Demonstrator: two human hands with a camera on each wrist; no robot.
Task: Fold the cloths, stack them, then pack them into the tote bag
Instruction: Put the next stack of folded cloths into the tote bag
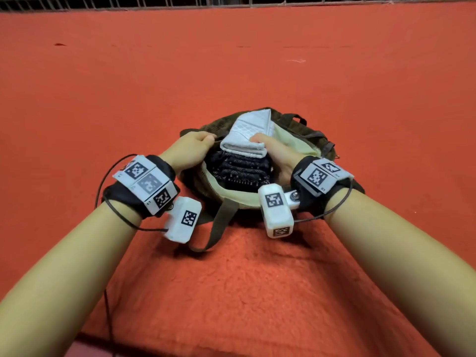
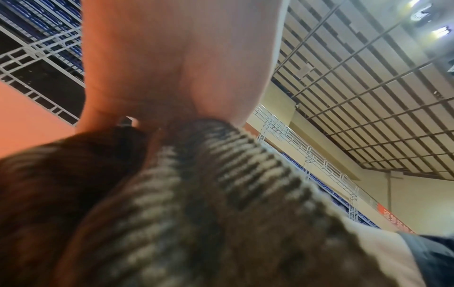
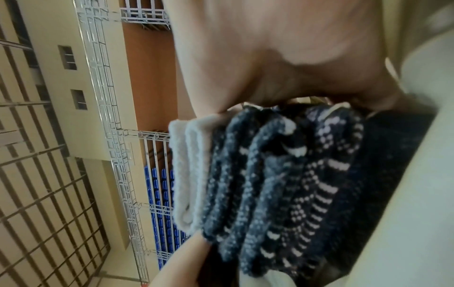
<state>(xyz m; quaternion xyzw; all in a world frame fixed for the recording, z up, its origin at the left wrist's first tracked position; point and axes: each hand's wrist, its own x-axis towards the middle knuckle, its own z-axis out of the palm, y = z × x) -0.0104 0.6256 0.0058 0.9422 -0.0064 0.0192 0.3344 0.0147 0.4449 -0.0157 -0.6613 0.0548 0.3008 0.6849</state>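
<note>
Stack: folded cloths [image 1: 244, 153] entering tote bag [image 1: 296, 140].
Left grip [image 1: 190, 150]: pinches rim, keeping mouth open.
Right grip [image 1: 273, 153]: clamps stack, steadying layers.

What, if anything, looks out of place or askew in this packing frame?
Only small things stand out. The white cloth on top of the stack of dark patterned cloths pokes above the tote bag rim, tilted away from the person. The right hand grips the stack; the left hand holds the rim open. Nothing looks spilled or damaged.

Stacked cloths [image 1: 242, 161] inside tote bag [image 1: 296, 140]
</note>
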